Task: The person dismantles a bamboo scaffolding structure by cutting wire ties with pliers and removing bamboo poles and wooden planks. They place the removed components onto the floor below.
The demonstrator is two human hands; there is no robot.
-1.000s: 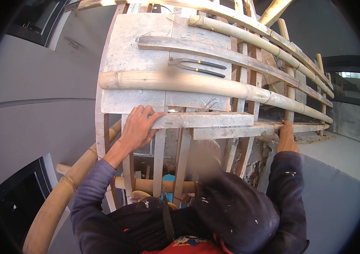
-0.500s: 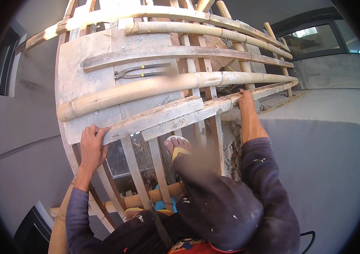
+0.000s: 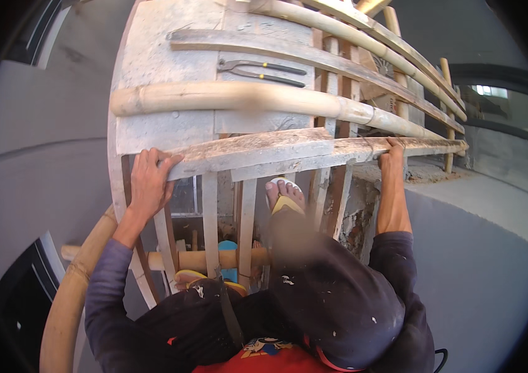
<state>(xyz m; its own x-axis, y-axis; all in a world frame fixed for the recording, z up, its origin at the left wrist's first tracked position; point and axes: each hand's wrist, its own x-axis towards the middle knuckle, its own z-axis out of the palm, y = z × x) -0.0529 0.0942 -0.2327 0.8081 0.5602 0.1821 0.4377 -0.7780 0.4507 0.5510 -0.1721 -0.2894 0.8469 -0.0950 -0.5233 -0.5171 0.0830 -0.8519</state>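
Left hand [image 3: 150,177] grips left beam [image 3: 258,149], right hand [image 3: 392,156] right beam [image 3: 428,147]; beams overlap, long axes running left-right. Beyond: bamboo [image 3: 214,97], then pincers [image 3: 261,70]. Foot [image 3: 286,193] just nearer.

Spreads at eleven o'clock as pale panels [image 3: 152,68]; carries pincers [image 3: 273,66], with a timber bar [image 3: 301,53] crossing at their twelve, bamboo pole [image 3: 301,101] at six.

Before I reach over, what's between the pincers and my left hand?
In the head view: a bamboo pole and pale boarding, between pincers and left hand.
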